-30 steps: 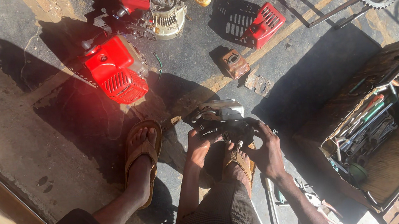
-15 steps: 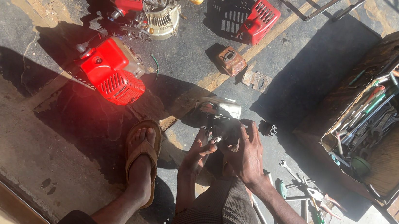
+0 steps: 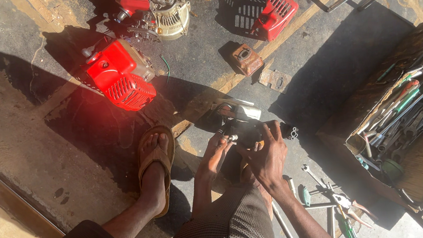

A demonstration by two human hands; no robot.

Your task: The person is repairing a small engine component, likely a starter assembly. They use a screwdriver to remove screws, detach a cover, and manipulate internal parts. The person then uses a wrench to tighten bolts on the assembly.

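I hold a dark metal engine part (image 3: 243, 123) low over the concrete floor, in shadow between my knees. My left hand (image 3: 215, 157) grips its near left side, fingers curled by a small shiny fitting. My right hand (image 3: 268, 155) wraps over its right side with fingers spread on top. My sandalled foot (image 3: 155, 163) rests flat on the floor just left of the hands.
A red engine housing (image 3: 117, 76) lies at the upper left, an engine block (image 3: 159, 10) behind it. A red vented cover (image 3: 274, 13), a small rusty part (image 3: 245, 59) and a flat gasket plate (image 3: 275, 79) lie beyond. An open toolbox (image 3: 402, 116) sits right; loose spanners and pliers (image 3: 333, 203) lie near my right arm.
My view has shifted, so everything sits lower and to the right of the frame. Both hands stay on the dark part, my right hand now spread further over its top.
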